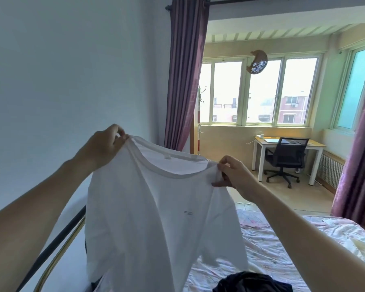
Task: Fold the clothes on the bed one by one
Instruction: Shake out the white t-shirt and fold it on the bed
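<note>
A white T-shirt hangs in the air in front of me, held up by its shoulders with the neck opening at the top and a small logo on the chest. My left hand pinches the left shoulder seam beside the collar. My right hand pinches the right shoulder, fingers curled round the fabric. The shirt's lower part hides some of the bed. A dark garment lies on the bed at the bottom edge, below the shirt.
The bed has a pale flowered sheet and a metal rail along the left wall. Beyond it are purple curtains, a coat stand, a white desk with a black office chair, and windows.
</note>
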